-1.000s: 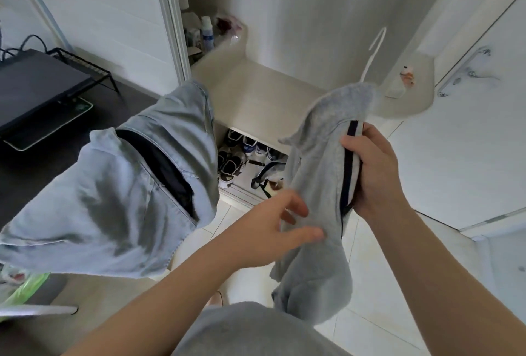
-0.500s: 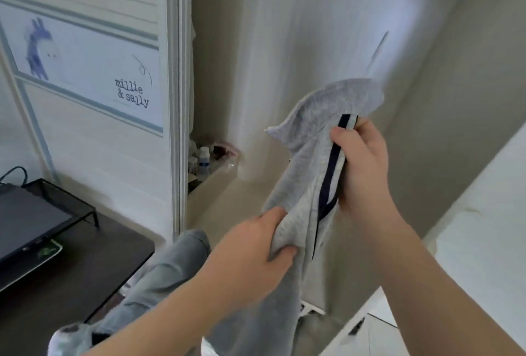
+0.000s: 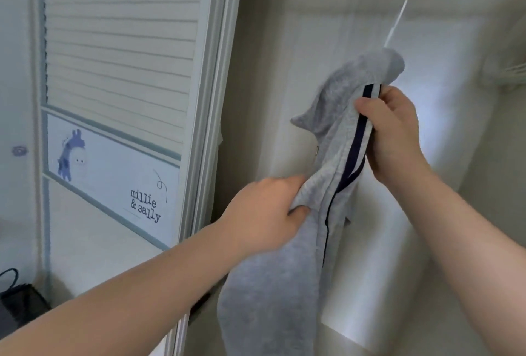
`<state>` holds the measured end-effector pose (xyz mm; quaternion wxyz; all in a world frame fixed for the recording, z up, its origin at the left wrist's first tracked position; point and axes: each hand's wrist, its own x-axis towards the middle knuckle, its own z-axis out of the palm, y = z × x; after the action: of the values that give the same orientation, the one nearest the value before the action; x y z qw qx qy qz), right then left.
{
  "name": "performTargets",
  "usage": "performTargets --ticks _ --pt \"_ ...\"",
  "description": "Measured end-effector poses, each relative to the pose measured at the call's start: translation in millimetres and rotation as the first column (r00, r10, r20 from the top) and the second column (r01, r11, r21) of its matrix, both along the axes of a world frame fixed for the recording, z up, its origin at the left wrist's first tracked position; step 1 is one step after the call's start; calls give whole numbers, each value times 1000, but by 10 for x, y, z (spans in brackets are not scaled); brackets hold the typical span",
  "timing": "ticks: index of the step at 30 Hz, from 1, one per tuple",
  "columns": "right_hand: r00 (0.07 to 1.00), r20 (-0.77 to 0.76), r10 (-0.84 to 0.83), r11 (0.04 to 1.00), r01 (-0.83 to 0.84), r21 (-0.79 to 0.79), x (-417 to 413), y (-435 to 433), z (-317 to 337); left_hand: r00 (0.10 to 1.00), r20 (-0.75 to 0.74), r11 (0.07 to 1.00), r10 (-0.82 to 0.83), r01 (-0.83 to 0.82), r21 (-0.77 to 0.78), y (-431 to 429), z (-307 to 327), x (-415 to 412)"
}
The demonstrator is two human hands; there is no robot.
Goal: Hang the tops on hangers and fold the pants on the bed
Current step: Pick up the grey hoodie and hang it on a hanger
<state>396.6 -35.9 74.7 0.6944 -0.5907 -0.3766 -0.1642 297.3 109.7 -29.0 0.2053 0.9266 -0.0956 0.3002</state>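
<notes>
- gripping grey top (image 3: 273, 298) high up with right hand (image 3: 395, 142), fingers curled round its navy stripe (image 3: 355, 139)
- pinching the top's fabric lower down with left hand (image 3: 264, 213), fingers bunched

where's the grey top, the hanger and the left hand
grey top (image 3: 270, 293): head view, on the loose fabric hanging low.
hanger (image 3: 396, 21): head view, on the white hook sticking up out of the top.
left hand (image 3: 264, 207): head view, on the back of the hand gripping the top.
</notes>
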Motion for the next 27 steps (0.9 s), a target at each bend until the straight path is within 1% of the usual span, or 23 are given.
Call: performTargets --ticks 3,7,10,14,17,21,25,27 --pt "997 74 15 1000 -14 -12 398 69 367 998 50 996 47 -50 77 99 328 375" --pt "986 167 -6 1000 9 -15 899 75 881 991 109 977 81 -101 186 139 816 872" --pt "981 195 0 1000 3 -16 1236 69 1255 979 156 946 133 -172 276 129 1190 1221" --pt "973 227 -30 999 32 -6 1639 54 1726 956 232 908 181 -253 334 79 1630 1579" --pt "971 227 -69 997 76 -19 1896 33 2002 937 272 884 220 -309 350 34 1883 1775" --pt "982 172 -83 994 93 -50 2161 31 2189 934 258 880 248 -328 344 -43 2090 1945" --pt "990 118 -80 988 95 -126 2376 37 2185 931 236 864 280 -351 360 -79 2078 2069" --pt "993 102 -60 988 73 -138 2436 35 2144 929 226 853 291 -360 379 -83 2026 2112"
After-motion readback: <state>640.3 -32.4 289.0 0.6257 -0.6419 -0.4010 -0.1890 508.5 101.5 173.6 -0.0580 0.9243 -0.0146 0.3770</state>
